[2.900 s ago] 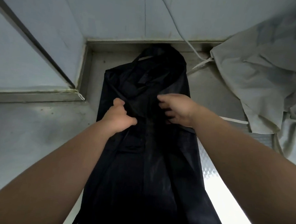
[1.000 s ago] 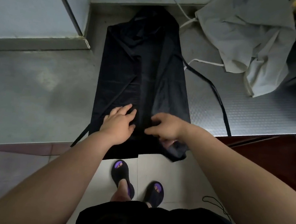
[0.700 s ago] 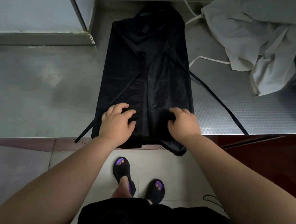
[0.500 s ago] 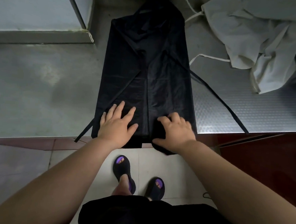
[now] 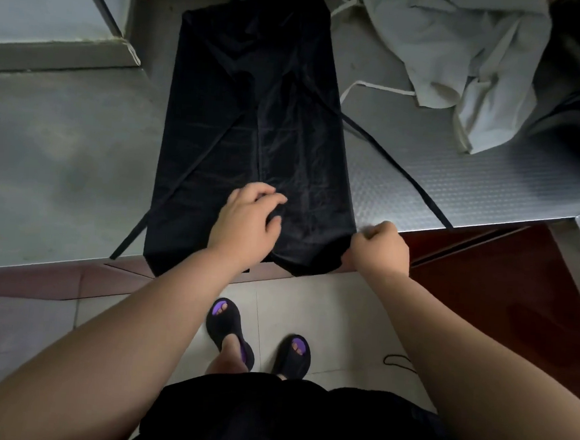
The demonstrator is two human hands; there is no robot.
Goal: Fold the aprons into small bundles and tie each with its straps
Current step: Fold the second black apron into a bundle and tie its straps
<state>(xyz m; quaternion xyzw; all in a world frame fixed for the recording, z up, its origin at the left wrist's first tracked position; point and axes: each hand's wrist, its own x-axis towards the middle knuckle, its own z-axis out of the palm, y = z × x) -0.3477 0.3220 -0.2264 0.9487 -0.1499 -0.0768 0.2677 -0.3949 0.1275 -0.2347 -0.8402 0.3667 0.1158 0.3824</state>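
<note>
Clearly, the right hand (image 5: 377, 246) is fisted, pinching the black apron's (image 5: 254, 114) near right corner, while the left hand (image 5: 247, 223) rests on it with bent fingers; whether it grips, I cannot tell. An uneven tug could spill the fold or drag its 2 loose straps (image 5: 398, 169). It lies as a long, narrow, creased strip overhanging the steel counter's (image 5: 63, 152) edge.

Steel counter (image 5: 456, 183): smooth grey on the left, dimpled sheet on the right, front edge running across the view. Raised grey ledge (image 5: 53, 52) at back left. Dark red-brown cabinet front (image 5: 499, 303) below the counter's right part. Pale floor tiles (image 5: 326, 311) underneath. Two black sandals (image 5: 226, 325) with purple insoles on the tiles, side by side. Thin black cord (image 5: 399, 361) looped on the floor to their right.
</note>
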